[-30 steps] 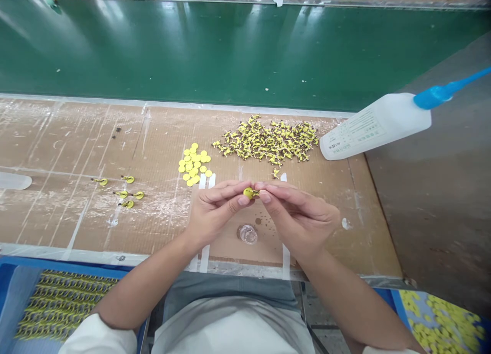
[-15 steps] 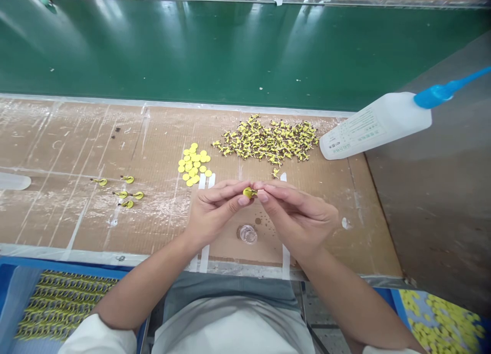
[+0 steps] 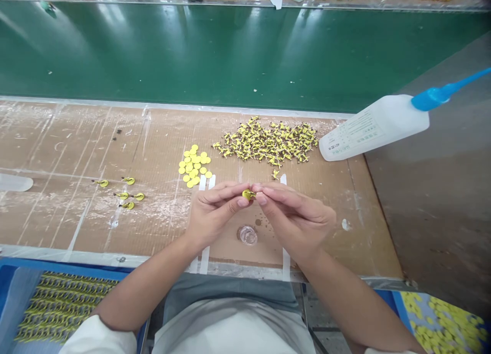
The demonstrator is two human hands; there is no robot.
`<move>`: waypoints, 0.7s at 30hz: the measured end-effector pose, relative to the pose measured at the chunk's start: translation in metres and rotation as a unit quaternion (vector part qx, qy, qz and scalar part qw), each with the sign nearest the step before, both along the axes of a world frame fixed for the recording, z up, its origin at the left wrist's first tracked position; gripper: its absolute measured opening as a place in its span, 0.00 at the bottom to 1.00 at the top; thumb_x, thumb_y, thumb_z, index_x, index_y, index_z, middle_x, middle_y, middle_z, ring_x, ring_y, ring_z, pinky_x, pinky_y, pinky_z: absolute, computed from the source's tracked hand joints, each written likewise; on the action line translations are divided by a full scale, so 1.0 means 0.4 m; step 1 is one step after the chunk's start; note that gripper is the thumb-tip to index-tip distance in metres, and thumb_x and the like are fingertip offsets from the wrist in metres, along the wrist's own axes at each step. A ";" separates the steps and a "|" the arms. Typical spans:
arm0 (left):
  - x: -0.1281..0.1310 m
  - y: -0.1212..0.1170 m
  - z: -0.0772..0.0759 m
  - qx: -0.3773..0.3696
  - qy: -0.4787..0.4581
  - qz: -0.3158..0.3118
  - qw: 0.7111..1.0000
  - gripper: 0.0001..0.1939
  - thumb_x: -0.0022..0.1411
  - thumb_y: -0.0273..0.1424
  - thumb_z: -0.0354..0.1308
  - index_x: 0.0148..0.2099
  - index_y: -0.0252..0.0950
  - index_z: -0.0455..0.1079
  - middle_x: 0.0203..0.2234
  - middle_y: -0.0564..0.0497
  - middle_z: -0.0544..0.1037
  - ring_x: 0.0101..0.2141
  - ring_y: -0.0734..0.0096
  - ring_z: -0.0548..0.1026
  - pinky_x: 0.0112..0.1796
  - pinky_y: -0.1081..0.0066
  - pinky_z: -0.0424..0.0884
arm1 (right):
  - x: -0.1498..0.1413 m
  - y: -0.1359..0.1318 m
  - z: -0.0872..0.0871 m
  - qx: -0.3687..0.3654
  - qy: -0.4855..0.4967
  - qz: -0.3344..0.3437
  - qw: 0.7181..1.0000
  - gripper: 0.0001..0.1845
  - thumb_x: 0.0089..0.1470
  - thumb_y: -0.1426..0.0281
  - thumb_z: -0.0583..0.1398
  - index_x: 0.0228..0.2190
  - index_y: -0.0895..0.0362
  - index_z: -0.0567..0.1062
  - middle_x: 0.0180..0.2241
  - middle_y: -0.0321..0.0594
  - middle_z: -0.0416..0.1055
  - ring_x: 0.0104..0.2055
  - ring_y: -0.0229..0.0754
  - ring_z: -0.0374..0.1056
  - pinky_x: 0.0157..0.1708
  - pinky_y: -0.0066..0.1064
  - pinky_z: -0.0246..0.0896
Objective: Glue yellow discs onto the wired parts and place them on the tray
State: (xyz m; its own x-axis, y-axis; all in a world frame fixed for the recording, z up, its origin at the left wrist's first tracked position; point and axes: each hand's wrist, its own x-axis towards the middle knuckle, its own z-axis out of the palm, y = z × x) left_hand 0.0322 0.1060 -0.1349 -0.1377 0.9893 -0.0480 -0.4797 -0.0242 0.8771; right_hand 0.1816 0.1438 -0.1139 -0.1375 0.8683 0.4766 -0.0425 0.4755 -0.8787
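My left hand (image 3: 213,216) and my right hand (image 3: 297,218) meet above the cardboard mat (image 3: 153,154), fingertips pinched together on one small yellow piece (image 3: 248,194). Just below the fingertips a small clear puddle of glue (image 3: 248,235) lies on the mat. Beyond the hands lies a heap of small yellow-and-brown parts (image 3: 270,140). A cluster of flat yellow discs (image 3: 194,166) is to its left. Several finished yellow pieces (image 3: 123,193) lie apart at the left.
A white glue bottle with a blue nozzle (image 3: 378,126) lies tilted at the right edge of the mat. A green conveyor belt (image 3: 230,52) runs behind. Blue trays hold yellow parts at the lower left (image 3: 57,303) and lower right (image 3: 445,323).
Both hands stay pinched on the yellow piece with only slight finger shifts. The whole view has slid down a little.
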 end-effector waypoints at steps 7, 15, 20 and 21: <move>0.000 -0.002 -0.002 0.009 0.004 -0.001 1.000 0.12 0.56 0.28 0.69 0.43 0.45 0.81 0.41 0.49 0.83 0.42 0.65 0.81 0.44 0.68 0.80 | 0.001 0.002 0.000 0.005 0.002 0.009 1.000 0.18 0.51 0.80 0.67 0.40 0.46 0.82 0.40 0.35 0.81 0.39 0.45 0.79 0.43 0.40 0.78; -0.002 -0.001 -0.005 0.002 0.015 0.013 1.000 0.12 0.54 0.30 0.71 0.42 0.45 0.82 0.40 0.48 0.83 0.42 0.64 0.81 0.45 0.66 0.79 | 0.000 0.001 0.000 -0.004 -0.003 0.010 1.000 0.17 0.51 0.79 0.67 0.39 0.47 0.82 0.40 0.36 0.81 0.40 0.46 0.79 0.44 0.41 0.78; -0.002 -0.003 -0.006 0.005 0.021 0.017 1.000 0.12 0.54 0.30 0.70 0.42 0.46 0.82 0.40 0.49 0.83 0.41 0.65 0.81 0.46 0.66 0.78 | 0.000 0.001 0.000 -0.011 -0.009 0.007 1.000 0.15 0.52 0.78 0.67 0.39 0.47 0.82 0.40 0.36 0.81 0.40 0.46 0.79 0.45 0.41 0.78; -0.003 -0.003 -0.006 0.010 0.022 0.017 1.000 0.12 0.55 0.29 0.70 0.43 0.46 0.82 0.40 0.49 0.83 0.42 0.66 0.80 0.46 0.67 0.78 | 0.000 0.001 0.001 -0.010 -0.009 0.006 1.000 0.15 0.52 0.78 0.67 0.39 0.47 0.82 0.40 0.36 0.81 0.40 0.46 0.79 0.45 0.41 0.78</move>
State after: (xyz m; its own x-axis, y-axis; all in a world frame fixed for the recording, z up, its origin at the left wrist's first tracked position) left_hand 0.0312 0.1048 -0.1374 -0.1727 0.9847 -0.0215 -0.4388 -0.0574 0.8967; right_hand 0.1817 0.1442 -0.1134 -0.1561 0.8760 0.4564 -0.0328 0.4573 -0.8887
